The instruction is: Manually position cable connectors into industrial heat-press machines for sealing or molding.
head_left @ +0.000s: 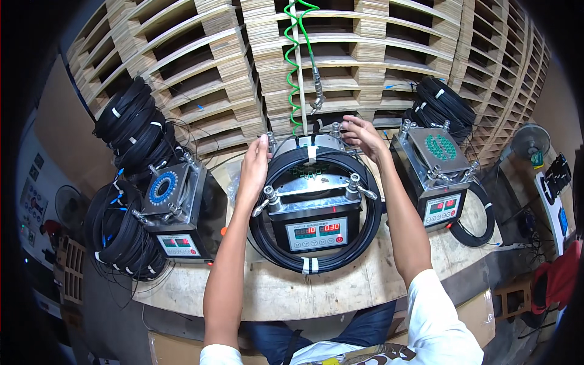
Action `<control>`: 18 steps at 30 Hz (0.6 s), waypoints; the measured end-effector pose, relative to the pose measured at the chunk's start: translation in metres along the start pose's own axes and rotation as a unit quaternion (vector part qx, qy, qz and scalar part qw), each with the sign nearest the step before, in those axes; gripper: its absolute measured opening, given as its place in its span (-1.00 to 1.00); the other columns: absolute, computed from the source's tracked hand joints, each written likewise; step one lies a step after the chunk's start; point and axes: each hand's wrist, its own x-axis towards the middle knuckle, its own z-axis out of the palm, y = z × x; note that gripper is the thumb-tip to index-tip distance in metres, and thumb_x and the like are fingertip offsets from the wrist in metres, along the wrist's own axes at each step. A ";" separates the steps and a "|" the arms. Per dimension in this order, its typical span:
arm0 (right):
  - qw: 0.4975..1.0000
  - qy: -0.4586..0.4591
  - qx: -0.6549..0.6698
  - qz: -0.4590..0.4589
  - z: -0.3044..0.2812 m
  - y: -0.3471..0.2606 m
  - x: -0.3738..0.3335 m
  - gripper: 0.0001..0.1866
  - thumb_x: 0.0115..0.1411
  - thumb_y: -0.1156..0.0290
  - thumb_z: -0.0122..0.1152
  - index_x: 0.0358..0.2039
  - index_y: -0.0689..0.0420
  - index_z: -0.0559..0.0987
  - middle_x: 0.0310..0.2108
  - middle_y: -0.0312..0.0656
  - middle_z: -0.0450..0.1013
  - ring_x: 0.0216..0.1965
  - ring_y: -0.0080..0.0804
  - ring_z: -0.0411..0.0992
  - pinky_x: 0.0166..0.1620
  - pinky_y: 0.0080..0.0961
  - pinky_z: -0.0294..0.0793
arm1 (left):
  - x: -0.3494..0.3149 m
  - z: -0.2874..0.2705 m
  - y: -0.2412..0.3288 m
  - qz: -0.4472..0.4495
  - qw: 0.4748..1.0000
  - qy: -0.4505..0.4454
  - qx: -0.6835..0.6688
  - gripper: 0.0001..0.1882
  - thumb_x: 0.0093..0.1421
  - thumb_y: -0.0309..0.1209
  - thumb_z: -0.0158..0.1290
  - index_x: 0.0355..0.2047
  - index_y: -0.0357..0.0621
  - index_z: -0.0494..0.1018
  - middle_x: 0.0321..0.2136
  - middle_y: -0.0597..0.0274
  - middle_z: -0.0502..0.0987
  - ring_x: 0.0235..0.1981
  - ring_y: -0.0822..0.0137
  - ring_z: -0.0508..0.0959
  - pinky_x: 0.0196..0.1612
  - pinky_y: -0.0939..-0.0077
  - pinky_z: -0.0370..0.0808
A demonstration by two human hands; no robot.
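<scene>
A coil of black cable (364,234), bound with white tape, hangs around the middle metal test machine (280,237), whose lit red display faces me. My left hand (254,165) is at the coil's far left side, fingers stretched upward beside a rear clamp post (271,139). On the far right, my right hand (365,137) has its fingers apart close to the other rear post (336,128). Neither hand appears to grip anything. The coil partly covers the machine's top plate and its green-ringed holes.
Similar machines stand left (173,210), with a blue ring, and right (435,176), with green holes. Cable coils pile up at the left (131,121) and back right (447,106). A green air hose (311,45) hangs before stacked wooden pallets (219,39).
</scene>
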 end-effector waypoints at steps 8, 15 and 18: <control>0.877 0.046 -0.467 -0.099 0.033 -0.014 0.023 -0.36 -0.05 0.04 0.43 -0.12 0.35 0.67 -0.24 0.29 0.59 -0.15 0.06 0.63 -0.01 -0.25 0.57 | -0.001 0.001 0.004 -0.007 1.000 0.003 -0.003 -0.17 0.39 0.23 -0.16 0.21 -0.39 0.36 -0.20 -0.08 0.59 -0.14 0.22 0.58 0.03 0.37 0.44; 0.881 -0.019 -0.437 -0.177 0.027 0.000 0.037 -0.47 0.06 0.32 0.26 0.01 0.39 0.57 -0.13 0.14 0.61 -0.06 -0.14 0.61 0.06 -0.34 0.54 | -0.002 0.003 0.007 -0.018 1.000 0.008 -0.019 -0.20 0.40 0.22 -0.16 0.27 -0.31 0.30 -0.12 -0.09 0.57 -0.14 0.23 0.58 0.05 0.37 0.44; 0.960 -0.137 -0.218 -0.113 0.038 -0.001 0.040 -0.53 0.18 0.41 0.14 0.06 0.43 0.52 -0.12 -0.07 0.63 -0.03 -0.39 0.57 0.09 -0.47 0.49 | -0.002 0.001 0.010 -0.032 0.999 -0.010 -0.033 -0.27 0.44 0.13 -0.14 0.28 -0.31 0.28 -0.01 0.12 0.49 -0.14 0.34 0.51 0.07 0.45 0.42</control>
